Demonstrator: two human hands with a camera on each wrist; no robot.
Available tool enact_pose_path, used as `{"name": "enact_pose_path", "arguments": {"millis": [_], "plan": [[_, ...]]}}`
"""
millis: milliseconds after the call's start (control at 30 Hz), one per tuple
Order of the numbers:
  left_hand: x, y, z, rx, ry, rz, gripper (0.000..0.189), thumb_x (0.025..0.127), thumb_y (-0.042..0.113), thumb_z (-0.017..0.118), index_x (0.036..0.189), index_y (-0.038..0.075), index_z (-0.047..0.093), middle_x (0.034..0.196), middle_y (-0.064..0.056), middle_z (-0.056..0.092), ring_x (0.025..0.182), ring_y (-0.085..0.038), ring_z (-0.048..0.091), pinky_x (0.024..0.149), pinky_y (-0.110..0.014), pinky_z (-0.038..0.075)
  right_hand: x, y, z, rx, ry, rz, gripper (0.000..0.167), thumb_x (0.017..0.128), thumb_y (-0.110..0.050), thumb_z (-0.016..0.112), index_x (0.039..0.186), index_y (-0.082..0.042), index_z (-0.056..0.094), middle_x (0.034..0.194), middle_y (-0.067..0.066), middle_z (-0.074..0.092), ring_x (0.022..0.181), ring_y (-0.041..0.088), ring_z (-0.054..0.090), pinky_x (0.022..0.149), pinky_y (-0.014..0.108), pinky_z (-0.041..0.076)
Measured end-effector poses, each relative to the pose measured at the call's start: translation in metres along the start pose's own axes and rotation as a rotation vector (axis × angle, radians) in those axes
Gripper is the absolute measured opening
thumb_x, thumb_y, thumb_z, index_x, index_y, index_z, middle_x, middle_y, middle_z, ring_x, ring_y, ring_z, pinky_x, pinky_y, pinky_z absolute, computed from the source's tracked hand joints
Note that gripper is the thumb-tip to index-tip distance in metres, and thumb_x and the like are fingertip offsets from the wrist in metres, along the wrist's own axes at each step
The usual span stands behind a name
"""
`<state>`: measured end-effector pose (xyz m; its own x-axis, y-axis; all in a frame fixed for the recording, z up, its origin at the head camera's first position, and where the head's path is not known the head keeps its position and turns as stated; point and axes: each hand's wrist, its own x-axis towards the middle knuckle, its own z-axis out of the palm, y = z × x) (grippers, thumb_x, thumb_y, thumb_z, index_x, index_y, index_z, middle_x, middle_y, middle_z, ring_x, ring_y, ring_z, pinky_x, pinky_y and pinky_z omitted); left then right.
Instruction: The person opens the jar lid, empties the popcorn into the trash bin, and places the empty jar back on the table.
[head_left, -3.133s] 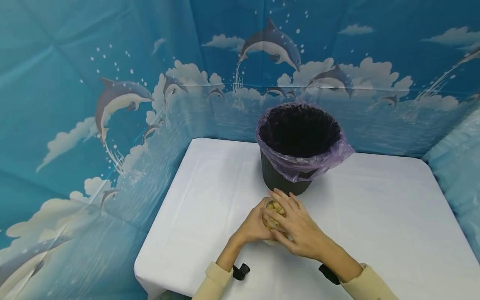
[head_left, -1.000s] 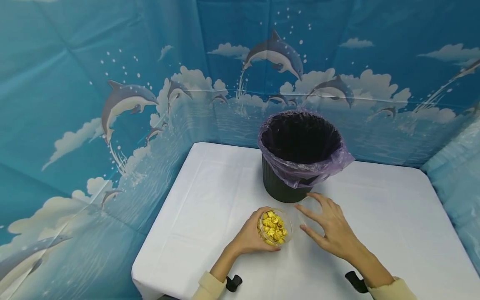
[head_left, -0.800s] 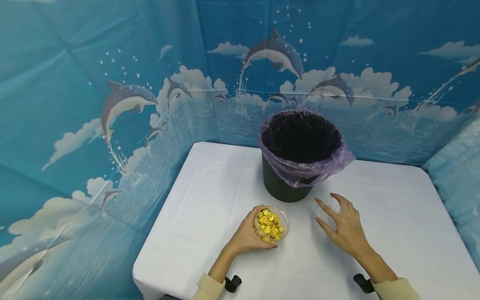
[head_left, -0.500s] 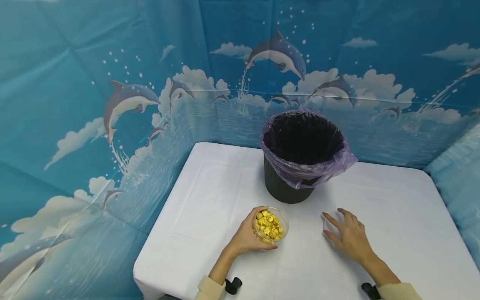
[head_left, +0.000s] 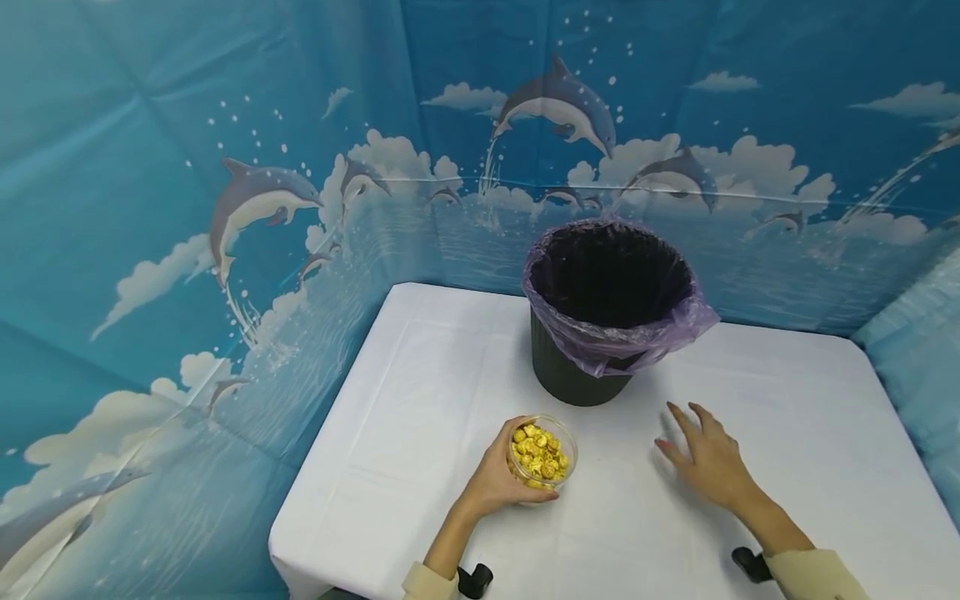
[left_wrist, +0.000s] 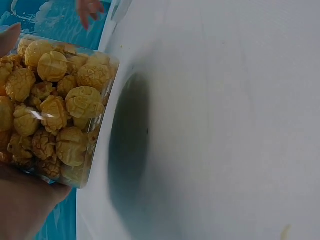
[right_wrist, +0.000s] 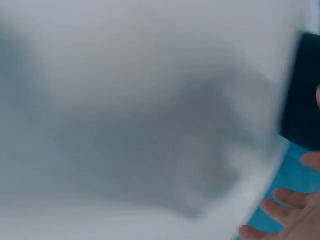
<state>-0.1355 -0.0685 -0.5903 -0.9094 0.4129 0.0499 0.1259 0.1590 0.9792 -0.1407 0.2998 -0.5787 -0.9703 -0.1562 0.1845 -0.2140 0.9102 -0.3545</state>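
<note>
My left hand [head_left: 504,475] grips a clear plastic jar [head_left: 573,446] of yellow popcorn [head_left: 538,452], fingers and thumb curled round its side. The jar's mouth is uncovered and tips a little toward the head camera. In the left wrist view, large round popcorn pieces [left_wrist: 55,110] press against the clear wall, and the jar's shadow falls on the cloth beside it. Further right, my right hand [head_left: 708,462] hovers low over the white cloth, fingers spread and holding nothing. Beside that hand, the left wrist view catches a clear piece [left_wrist: 121,10] at its top edge.
Behind the jar stands a dark bin [head_left: 551,358] lined with a purple plastic bag [head_left: 637,340]. White cloth [head_left: 420,400] covers the table. Blue dolphin-print curtains [head_left: 262,200] hang behind and at both sides. A small yellow bit [left_wrist: 285,232] lies on the cloth.
Earlier both hands were on the jar, the right over its top. The right hand then moved away to the right with a clear lid, and its fingers now hold nothing. The left keeps its grip.
</note>
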Motion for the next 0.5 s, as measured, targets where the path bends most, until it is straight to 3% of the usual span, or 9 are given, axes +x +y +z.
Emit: {"name": "enact_pose_path", "arguments": {"millis": [133, 267, 367, 500], "plan": [[-0.004, -0.002, -0.002, 0.002, 0.017, -0.021, 0.108, 0.064, 0.023, 0.100, 0.153, 0.031, 0.039, 0.153, -0.006, 0.051, 0.137, -0.019, 0.053, 0.117, -0.040, 0.041, 0.043, 0.007, -0.047, 0.045, 0.012, 0.062, 0.063, 0.109, -0.035, 0.047, 0.154, 0.007, 0.034, 0.147, 0.048, 0.034, 0.125, 0.069, 0.040, 0.087, 0.084, 0.037], [-0.009, -0.004, -0.003, 0.008, 0.034, -0.046, 0.108, 0.064, 0.026, 0.100, 0.152, 0.035, 0.038, 0.154, -0.007, 0.051, 0.137, -0.020, 0.053, 0.117, -0.042, 0.041, 0.091, 0.010, -0.102, 0.137, 0.008, 0.077, 0.065, 0.113, -0.034, 0.029, 0.160, 0.010, 0.018, 0.153, 0.050, 0.021, 0.134, 0.072, 0.027, 0.100, 0.084, 0.027], [-0.013, -0.005, -0.005, 0.014, 0.036, -0.053, 0.107, 0.065, 0.027, 0.100, 0.152, 0.035, 0.038, 0.154, -0.008, 0.051, 0.137, -0.019, 0.053, 0.117, -0.042, 0.042, 0.122, 0.000, -0.138, 0.201, -0.009, 0.053, 0.066, 0.114, -0.034, 0.022, 0.162, 0.008, 0.007, 0.160, 0.047, 0.008, 0.144, 0.070, 0.014, 0.111, 0.082, 0.016], [-0.016, -0.007, -0.006, -0.012, 0.034, -0.053, 0.107, 0.065, 0.026, 0.100, 0.152, 0.036, 0.039, 0.155, -0.008, 0.050, 0.138, -0.019, 0.052, 0.118, -0.040, 0.041, 0.154, -0.029, -0.165, 0.209, -0.048, 0.017, 0.068, 0.114, -0.039, 0.021, 0.164, 0.002, 0.001, 0.167, 0.038, -0.006, 0.151, 0.065, 0.002, 0.116, 0.080, 0.008]]}}
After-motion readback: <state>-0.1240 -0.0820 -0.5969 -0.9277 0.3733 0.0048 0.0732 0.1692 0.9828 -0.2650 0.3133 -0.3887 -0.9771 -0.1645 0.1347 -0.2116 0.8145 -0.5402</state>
